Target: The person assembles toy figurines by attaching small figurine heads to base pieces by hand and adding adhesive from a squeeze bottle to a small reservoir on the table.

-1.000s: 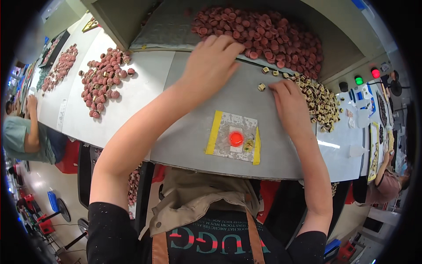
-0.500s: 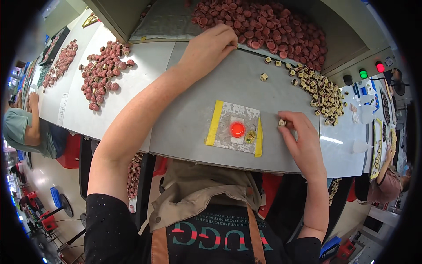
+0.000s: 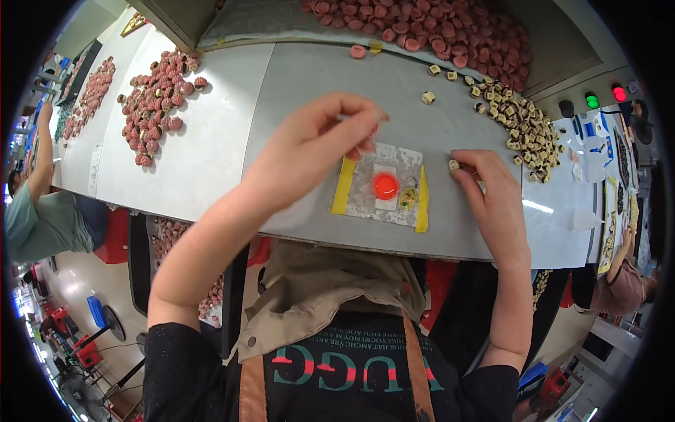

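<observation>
My left hand [image 3: 313, 151] is above the grey table, just left of a taped mat [image 3: 365, 211]. Its fingers are pinched around a small pink piece, mostly hidden, that resembles the ridged pink caps [image 3: 478, 42] heaped at the back. At the mat's centre a round spot [image 3: 385, 186] glows red-orange, with a small yellowish, glossy patch [image 3: 408, 198] to its right. My right hand [image 3: 492, 200] hovers right of the mat. Between its thumb and forefinger sits a small cream-and-dark piece [image 3: 454, 165], like those in the pile [image 3: 524, 130] beyond.
One pink cap [image 3: 358, 52] lies apart near the back ledge. On the left are joined pink-and-dark pieces [image 3: 158, 105] in a pile. Green and red lamps [image 3: 592, 100] are on the housing at right. Co-workers sit at left [image 3: 49, 211] and far right [image 3: 622, 281].
My left hand has come back from the pink heap toward the mat, fingers pinched. A single pink cap now shows on the table by the ledge. The right hand keeps its pinch, nearly in place.
</observation>
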`<act>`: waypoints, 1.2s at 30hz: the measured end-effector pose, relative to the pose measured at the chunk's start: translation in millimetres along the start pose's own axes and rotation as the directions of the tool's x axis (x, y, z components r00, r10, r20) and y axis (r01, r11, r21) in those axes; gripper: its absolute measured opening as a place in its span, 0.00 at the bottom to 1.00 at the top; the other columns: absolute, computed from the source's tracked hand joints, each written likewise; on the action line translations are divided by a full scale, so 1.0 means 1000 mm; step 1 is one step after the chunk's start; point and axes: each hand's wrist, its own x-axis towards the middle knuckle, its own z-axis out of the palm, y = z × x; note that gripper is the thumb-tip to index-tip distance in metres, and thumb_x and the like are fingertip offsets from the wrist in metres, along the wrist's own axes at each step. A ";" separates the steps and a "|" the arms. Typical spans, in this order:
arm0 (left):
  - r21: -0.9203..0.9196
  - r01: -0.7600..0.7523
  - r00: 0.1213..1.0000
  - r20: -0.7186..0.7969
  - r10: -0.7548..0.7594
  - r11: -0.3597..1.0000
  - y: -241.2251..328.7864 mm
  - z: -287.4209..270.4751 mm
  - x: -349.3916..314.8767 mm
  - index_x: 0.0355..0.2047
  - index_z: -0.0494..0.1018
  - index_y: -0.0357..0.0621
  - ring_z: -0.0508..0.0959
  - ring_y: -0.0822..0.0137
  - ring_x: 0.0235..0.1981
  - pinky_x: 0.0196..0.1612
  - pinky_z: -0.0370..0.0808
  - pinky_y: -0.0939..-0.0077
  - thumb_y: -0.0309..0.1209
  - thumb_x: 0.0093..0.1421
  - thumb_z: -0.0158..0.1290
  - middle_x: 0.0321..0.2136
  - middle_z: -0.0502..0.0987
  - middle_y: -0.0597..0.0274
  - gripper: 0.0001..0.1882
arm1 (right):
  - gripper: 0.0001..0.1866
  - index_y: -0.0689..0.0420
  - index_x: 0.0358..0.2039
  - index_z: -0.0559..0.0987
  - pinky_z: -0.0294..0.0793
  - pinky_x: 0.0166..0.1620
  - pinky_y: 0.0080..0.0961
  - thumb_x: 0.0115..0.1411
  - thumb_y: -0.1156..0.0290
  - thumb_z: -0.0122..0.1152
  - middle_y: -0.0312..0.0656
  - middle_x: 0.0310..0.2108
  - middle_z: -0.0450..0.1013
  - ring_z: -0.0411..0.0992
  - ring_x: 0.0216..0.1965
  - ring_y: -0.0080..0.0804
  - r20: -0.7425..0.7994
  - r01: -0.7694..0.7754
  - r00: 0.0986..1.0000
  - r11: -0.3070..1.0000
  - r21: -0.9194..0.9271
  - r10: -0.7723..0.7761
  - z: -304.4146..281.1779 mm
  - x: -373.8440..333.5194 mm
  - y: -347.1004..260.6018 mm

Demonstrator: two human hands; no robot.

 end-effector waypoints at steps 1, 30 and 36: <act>-0.005 0.008 1.000 0.000 -0.008 1.000 0.000 0.005 -0.011 0.46 0.73 0.37 0.72 0.78 0.33 0.38 0.71 0.81 0.31 0.67 0.50 0.34 0.75 0.68 0.12 | 0.10 0.60 0.41 0.78 0.72 0.42 0.30 0.58 0.78 0.58 0.46 0.39 0.73 0.73 0.40 0.42 0.008 -0.005 1.000 1.000 0.000 0.005 0.001 -0.001 -0.001; -0.616 0.091 0.993 -0.003 -0.117 0.782 -0.028 0.025 -0.058 0.56 0.68 0.39 0.74 0.76 0.39 0.45 0.70 0.82 0.29 0.67 0.49 0.44 0.75 0.66 0.18 | 0.14 0.60 0.37 0.77 0.72 0.37 0.34 0.47 0.82 0.65 0.41 0.34 0.70 0.71 0.35 0.42 0.063 0.397 0.918 0.902 -0.169 -0.392 0.047 0.001 -0.050; -0.665 0.086 0.994 0.006 -0.110 0.742 -0.035 0.022 -0.058 0.57 0.67 0.38 0.74 0.77 0.39 0.44 0.71 0.83 0.32 0.69 0.47 0.43 0.75 0.65 0.18 | 0.15 0.59 0.37 0.77 0.72 0.36 0.33 0.46 0.82 0.65 0.40 0.34 0.71 0.71 0.34 0.40 0.062 0.412 0.911 0.896 -0.162 -0.408 0.044 -0.001 -0.046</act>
